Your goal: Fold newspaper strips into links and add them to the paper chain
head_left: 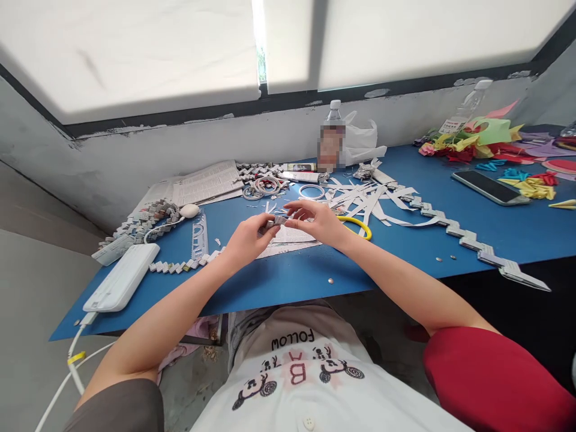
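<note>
Already several folded-paper chains lie finished: one zigzags at right (468, 240), another curls at left (144, 219). At frame centre the left hand (245, 240) and right hand (315, 221) meet, fingers pinched together on a small folded paper piece (275, 222), probably a link in progress. Loose paper strips (364, 201) above the blue bench (405, 264) remain unfolded

both bare arms reach forward, left hand (246, 237) and right hand (315, 221) meeting fingertip to fingertip, fingers pinched.

White printed shirt (310, 372) (cartoon motif), bare forearms
</note>
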`<action>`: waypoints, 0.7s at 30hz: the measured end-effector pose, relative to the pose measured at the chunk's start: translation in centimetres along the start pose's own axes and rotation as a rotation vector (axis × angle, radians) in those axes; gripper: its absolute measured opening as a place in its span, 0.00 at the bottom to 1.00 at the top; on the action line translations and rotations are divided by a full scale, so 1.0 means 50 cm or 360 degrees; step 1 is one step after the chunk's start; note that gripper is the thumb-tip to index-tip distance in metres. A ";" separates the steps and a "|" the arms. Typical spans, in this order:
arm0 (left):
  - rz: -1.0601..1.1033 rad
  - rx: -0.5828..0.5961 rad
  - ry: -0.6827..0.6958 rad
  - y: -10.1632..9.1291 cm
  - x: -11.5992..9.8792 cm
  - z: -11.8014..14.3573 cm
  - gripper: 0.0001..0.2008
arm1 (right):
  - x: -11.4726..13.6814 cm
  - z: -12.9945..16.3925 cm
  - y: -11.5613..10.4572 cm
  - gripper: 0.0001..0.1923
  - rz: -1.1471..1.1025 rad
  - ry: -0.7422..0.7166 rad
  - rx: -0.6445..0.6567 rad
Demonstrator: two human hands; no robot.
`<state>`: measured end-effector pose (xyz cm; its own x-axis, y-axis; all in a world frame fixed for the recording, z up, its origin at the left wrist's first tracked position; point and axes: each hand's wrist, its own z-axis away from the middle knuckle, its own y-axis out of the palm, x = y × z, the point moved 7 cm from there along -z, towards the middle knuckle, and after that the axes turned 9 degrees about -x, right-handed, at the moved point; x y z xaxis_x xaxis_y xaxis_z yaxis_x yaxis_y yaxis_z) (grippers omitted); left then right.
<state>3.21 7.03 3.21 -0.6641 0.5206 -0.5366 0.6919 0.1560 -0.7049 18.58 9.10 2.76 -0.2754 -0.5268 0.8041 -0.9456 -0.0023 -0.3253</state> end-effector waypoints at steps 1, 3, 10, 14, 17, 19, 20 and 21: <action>0.0023 -0.0002 -0.0004 -0.003 -0.002 -0.001 0.13 | -0.007 0.000 0.004 0.20 -0.0063 0.0076 0.0037; 0.0058 0.0000 -0.0016 -0.006 -0.005 -0.002 0.14 | -0.016 0.004 0.016 0.19 -0.0173 0.0185 0.0129; 0.0110 0.0042 -0.0032 0.004 -0.007 -0.002 0.19 | -0.024 0.022 0.061 0.18 -0.0398 0.0294 0.0339; -0.0019 -0.0004 0.0047 0.006 -0.005 0.001 0.14 | -0.026 0.025 0.072 0.19 -0.0465 0.0354 0.0391; 0.0017 -0.0029 0.0125 0.004 -0.009 0.004 0.13 | -0.025 0.024 0.073 0.19 -0.0480 0.0374 0.0400; 0.0040 -0.0017 0.0175 0.004 -0.013 0.004 0.13 | -0.024 0.024 0.071 0.20 -0.0475 0.0385 0.0393; 0.0039 -0.0017 0.0190 0.003 -0.014 0.004 0.12 | -0.023 0.023 0.070 0.20 -0.0474 0.0389 0.0382; 0.0039 -0.0021 0.0198 0.002 -0.014 0.003 0.12 | -0.023 0.023 0.068 0.21 -0.0475 0.0391 0.0368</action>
<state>3.69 6.54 3.44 -0.6073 0.6244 -0.4913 0.7116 0.1524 -0.6859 15.87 8.71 0.16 -0.0558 -0.2567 0.9649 -0.9339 -0.3284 -0.1413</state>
